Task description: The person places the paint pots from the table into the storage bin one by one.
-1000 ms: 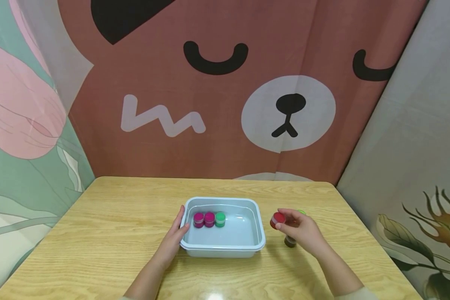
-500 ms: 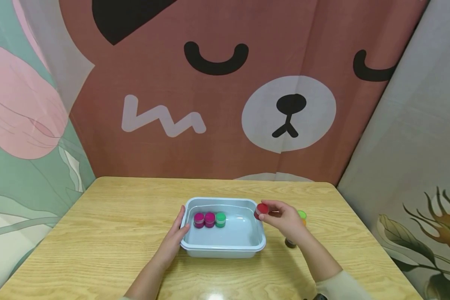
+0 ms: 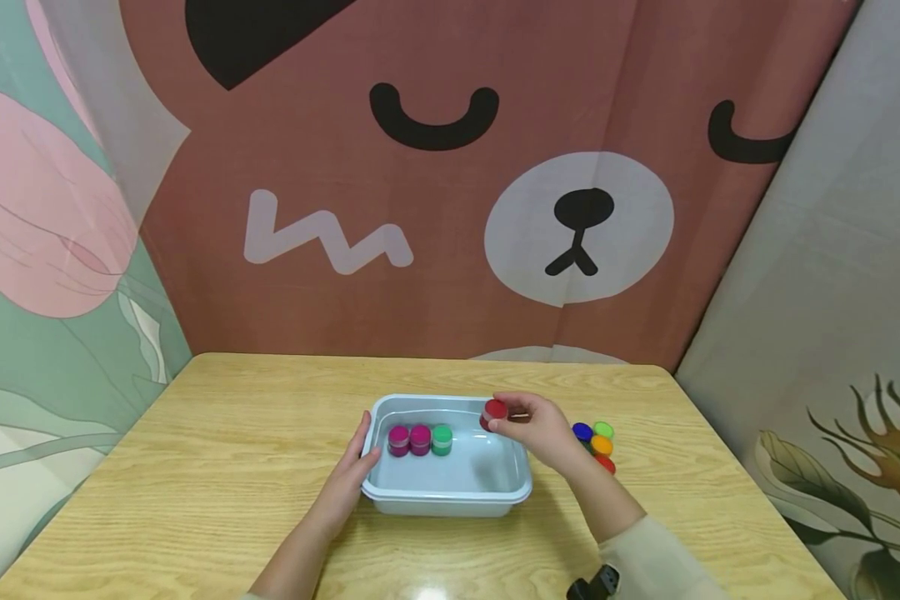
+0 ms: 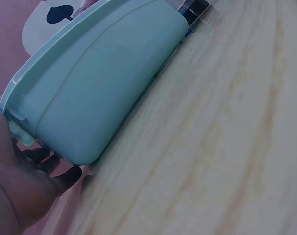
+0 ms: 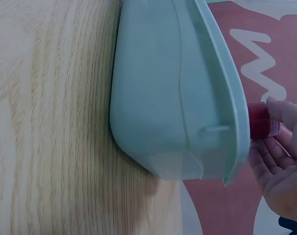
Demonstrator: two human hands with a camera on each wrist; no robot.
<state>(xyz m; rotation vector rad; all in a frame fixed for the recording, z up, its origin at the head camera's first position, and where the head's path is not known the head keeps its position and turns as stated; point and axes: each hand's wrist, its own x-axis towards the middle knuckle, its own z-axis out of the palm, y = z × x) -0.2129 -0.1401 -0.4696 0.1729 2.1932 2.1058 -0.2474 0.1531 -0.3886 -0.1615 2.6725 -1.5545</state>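
Above the far right part of the pale blue tray [image 3: 450,482], the right hand [image 3: 532,429] grasps a small red jar [image 3: 494,412] between thumb and fingers, lid upward. One second earlier, hand and jar are right of the tray; half a second ago they reach its right edge; now both lie farther left. Left of this grip and slightly nearer the viewer, inside the tray, stand two magenta jars [image 3: 420,440] and a green jar [image 3: 442,440] in a row, arranged as before. Well to the left of the grip, the left hand [image 3: 348,467], unchanged in place, holds the tray's left end, thumb over the rim and fingers at the outer wall. Right of the right-hand grip, on the wooden table [image 3: 232,458], a cluster of jars [image 3: 602,447] shows blue, lime, orange and red lids, most of them covered by the hand earlier. The right forearm now crosses the spot where a dark jar shows before. Behind the grip, toward the viewer, a beige sleeve [image 3: 660,558] and a black strap [image 3: 596,585] show more fully.
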